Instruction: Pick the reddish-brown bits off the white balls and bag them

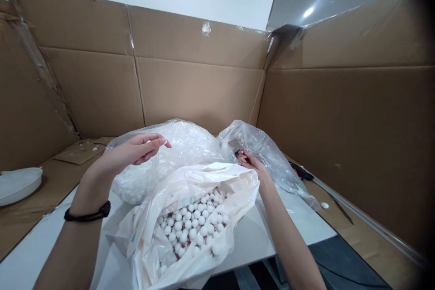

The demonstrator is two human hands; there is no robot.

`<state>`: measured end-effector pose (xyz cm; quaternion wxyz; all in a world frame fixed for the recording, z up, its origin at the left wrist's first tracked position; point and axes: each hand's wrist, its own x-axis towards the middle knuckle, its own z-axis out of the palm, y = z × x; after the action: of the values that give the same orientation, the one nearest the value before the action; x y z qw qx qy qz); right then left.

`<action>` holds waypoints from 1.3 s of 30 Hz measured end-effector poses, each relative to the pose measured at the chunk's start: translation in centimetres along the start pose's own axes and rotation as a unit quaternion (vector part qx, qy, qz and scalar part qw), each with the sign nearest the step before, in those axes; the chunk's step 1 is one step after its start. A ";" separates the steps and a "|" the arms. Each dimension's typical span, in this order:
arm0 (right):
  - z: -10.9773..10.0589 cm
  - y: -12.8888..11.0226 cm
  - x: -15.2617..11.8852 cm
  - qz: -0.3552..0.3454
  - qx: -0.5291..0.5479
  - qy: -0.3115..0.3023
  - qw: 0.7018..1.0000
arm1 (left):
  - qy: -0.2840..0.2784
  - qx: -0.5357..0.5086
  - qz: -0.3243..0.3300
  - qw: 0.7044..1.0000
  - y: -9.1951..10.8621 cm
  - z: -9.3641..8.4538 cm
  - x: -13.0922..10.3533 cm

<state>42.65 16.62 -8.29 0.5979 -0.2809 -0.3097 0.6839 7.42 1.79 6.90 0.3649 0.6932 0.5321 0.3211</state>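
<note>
My left hand (145, 148) is raised over a clear bag (176, 140) full of white pieces. Its fingers are pinched, with a small white piece (165, 141) at the tips; its exact kind is too small to tell. At the right, my right hand (250, 161) has its fingers curled around a small dark brown thing (239, 152), partly hidden, in front of another clear plastic bag (268, 149). Between my forearms a white plastic bag (146, 235) stands open, holding many small white balls (195, 223) with reddish-brown bits among them.
Tall cardboard walls (200, 86) enclose the white tabletop (251, 231). A white round dish (20, 186) sits at the far left. At right lie a black-and-red tool (301, 171), a white disc (325, 205) and a thin dark strip (341, 208).
</note>
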 end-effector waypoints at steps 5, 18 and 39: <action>3.2 -2.8 -2.5 0.027 0.092 -0.046 0.994 | -0.025 0.013 0.050 0.998 1.3 0.4 -1.5; 20.2 -4.8 -8.8 0.070 0.394 -0.104 0.911 | -0.006 0.003 0.095 0.995 1.8 1.7 -1.6; 23.2 0.6 -13.0 -0.112 -0.124 -0.319 0.933 | 0.155 0.104 0.203 0.961 3.2 3.7 -3.0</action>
<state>26.45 1.66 6.55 0.5009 -0.0830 -0.5962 0.6220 11.37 -2.24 7.49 0.1310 0.7624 0.4607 0.4351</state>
